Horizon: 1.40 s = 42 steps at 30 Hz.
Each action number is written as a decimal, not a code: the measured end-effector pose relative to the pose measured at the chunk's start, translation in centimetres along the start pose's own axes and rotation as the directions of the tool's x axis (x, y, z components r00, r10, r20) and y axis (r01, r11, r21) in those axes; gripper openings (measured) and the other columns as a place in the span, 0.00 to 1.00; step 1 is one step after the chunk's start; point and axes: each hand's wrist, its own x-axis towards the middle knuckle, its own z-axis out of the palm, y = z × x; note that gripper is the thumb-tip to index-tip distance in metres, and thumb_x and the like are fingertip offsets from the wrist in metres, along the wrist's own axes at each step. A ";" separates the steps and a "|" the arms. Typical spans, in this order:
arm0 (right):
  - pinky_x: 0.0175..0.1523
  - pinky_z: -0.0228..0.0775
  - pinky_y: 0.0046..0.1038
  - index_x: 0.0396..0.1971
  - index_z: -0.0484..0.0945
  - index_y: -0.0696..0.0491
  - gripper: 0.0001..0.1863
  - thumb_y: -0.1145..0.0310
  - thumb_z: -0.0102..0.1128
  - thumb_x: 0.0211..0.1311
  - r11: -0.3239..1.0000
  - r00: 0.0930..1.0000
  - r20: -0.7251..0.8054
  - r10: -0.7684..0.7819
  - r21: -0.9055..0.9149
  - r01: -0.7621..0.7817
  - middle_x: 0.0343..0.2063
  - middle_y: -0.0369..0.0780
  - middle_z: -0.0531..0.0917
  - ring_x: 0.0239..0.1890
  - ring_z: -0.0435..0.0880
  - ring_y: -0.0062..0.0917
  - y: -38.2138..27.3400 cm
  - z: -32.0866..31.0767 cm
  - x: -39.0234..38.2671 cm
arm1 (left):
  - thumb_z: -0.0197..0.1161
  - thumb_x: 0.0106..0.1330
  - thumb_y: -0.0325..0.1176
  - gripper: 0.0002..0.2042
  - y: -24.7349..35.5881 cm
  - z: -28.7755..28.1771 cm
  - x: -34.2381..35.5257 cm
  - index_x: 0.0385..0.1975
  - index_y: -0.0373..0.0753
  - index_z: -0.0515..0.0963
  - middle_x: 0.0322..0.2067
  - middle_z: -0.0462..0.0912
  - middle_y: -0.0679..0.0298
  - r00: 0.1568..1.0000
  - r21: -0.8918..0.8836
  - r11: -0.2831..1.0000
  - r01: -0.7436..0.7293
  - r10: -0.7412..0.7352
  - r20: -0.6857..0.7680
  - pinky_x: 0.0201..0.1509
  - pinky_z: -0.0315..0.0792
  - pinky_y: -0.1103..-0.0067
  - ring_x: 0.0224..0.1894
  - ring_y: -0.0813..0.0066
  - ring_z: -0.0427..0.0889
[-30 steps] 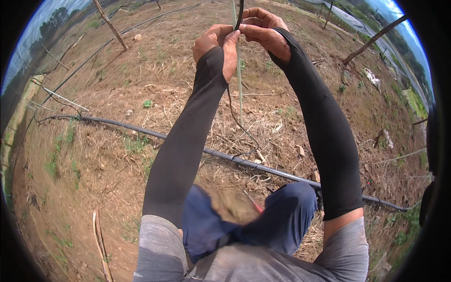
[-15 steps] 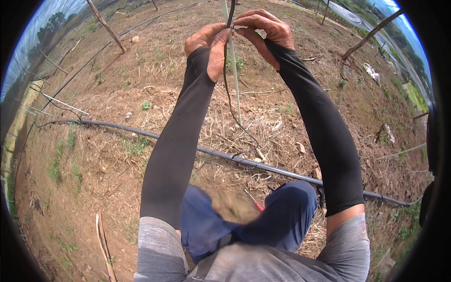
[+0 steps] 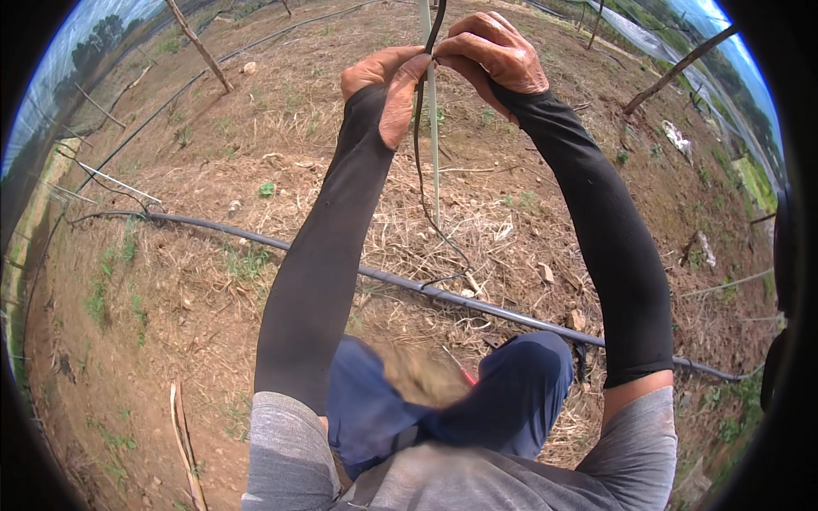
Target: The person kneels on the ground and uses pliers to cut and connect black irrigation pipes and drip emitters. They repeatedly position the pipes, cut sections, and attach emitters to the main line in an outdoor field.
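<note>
A thin black tube [image 3: 436,24] hangs down in front of an upright pale stake [image 3: 434,119] at the top middle. My left hand [image 3: 385,85] is closed, pinching the tube between thumb and fingers. Right against it, my right hand [image 3: 496,58] has its thumb and fingertips pressed together beside the tube. Whatever sits in that right pinch is too small to make out. Below the hands the tube thins and curves down to the ground, ending near a thick black pipe [image 3: 494,309].
The thick pipe crosses the dry, straw-covered soil just beyond my bent knees [image 3: 528,375]. Between the knees lies a tool with a red handle [image 3: 467,373]. Wooden posts [image 3: 200,47] lean at the far left and right. A split stick [image 3: 183,447] rests at the lower left.
Both hands have shifted slightly right, along with the top of the tube. My right hand's fingers have tilted a little more upright, still meeting the left fingertips.
</note>
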 end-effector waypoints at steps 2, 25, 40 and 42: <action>0.39 0.74 0.25 0.33 0.81 0.50 0.12 0.73 0.71 0.46 0.999 0.999 -0.004 -0.034 -0.043 0.034 0.32 0.35 0.78 0.36 0.79 0.25 -0.3 -0.4 0.3 | 0.64 0.63 0.31 0.09 0.0 0.0 0.0 0.39 0.33 0.81 0.32 0.84 0.63 1.000 0.001 1.000 -0.005 0.005 -0.001 0.40 0.77 0.81 0.34 0.78 0.82; 0.32 0.69 0.21 0.35 0.81 0.53 0.07 0.66 0.59 0.62 0.451 0.688 0.267 0.675 0.589 -0.671 0.27 0.33 0.79 0.29 0.76 0.15 -1.9 0.6 -1.5 | 0.67 0.60 0.31 0.10 -0.6 -0.3 0.6 0.37 0.33 0.83 0.29 0.84 0.63 0.999 -0.056 0.998 -0.032 0.031 -0.015 0.36 0.74 0.83 0.30 0.80 0.80; 0.37 0.73 0.25 0.31 0.80 0.53 0.03 0.72 0.63 0.56 0.998 0.992 0.123 -0.007 0.057 0.000 0.28 0.37 0.78 0.32 0.80 0.26 0.6 0.0 1.3 | 0.66 0.61 0.33 0.09 -0.4 -1.3 0.6 0.37 0.35 0.83 0.30 0.85 0.63 0.999 -0.048 0.999 -0.016 0.017 0.034 0.35 0.77 0.83 0.30 0.79 0.82; 0.36 0.72 0.26 0.30 0.79 0.55 0.04 0.72 0.63 0.56 0.955 0.942 0.223 0.250 0.106 -0.278 0.27 0.37 0.78 0.30 0.79 0.25 -0.5 -0.8 1.0 | 0.66 0.61 0.31 0.09 -0.7 0.0 0.8 0.36 0.33 0.82 0.29 0.84 0.63 0.999 -0.184 0.983 0.025 -0.017 0.042 0.34 0.74 0.84 0.29 0.81 0.80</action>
